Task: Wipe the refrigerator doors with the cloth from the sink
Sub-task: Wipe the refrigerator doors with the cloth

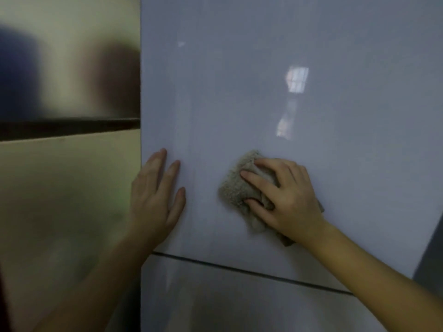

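A glossy grey-blue refrigerator door [263,97] fills the middle and right of the view. My right hand [285,197] presses a crumpled beige cloth [236,188] flat against the door's lower part, fingers spread over it. My left hand [155,195] lies flat on the same door near its left edge, fingers apart, holding nothing. Below both hands a dark seam [251,271] divides this door from a lower door [239,305].
A brushed metallic, gold-toned panel [69,188] stands to the left, crossed by a dark horizontal gap [69,128]. A darker surface [431,259] shows past the door's right edge. Window light reflects on the upper door [297,80].
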A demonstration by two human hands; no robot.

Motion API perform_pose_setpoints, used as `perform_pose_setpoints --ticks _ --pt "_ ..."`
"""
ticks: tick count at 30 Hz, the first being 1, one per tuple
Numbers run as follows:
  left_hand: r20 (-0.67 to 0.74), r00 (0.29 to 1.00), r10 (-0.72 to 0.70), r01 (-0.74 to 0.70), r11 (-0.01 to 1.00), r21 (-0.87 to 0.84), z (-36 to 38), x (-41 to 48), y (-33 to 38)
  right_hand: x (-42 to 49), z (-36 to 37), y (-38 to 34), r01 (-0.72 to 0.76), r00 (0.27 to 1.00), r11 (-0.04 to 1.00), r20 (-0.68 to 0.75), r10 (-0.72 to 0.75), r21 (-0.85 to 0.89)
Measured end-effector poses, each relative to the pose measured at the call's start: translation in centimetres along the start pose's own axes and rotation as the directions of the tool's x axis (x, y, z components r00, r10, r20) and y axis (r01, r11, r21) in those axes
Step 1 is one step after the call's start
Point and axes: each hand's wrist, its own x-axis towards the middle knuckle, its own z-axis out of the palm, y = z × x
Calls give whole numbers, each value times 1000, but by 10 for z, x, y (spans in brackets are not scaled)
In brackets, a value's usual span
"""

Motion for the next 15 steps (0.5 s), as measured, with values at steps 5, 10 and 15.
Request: perform_pose_setpoints --ticks 5,10,15 --pt "-83 996 35 -37 999 -18 13 -28 -6 -24 25 -31 138 988 990 69 -139 10" --pt "-120 993 14 -23 998 -67 24 -61 -13 -32 44 -50 357 926 933 121 -359 37" --pt "-132 989 65 -73 995 -62 33 -91 -25 10 31 -34 192 980 978 -38 -196 -78"
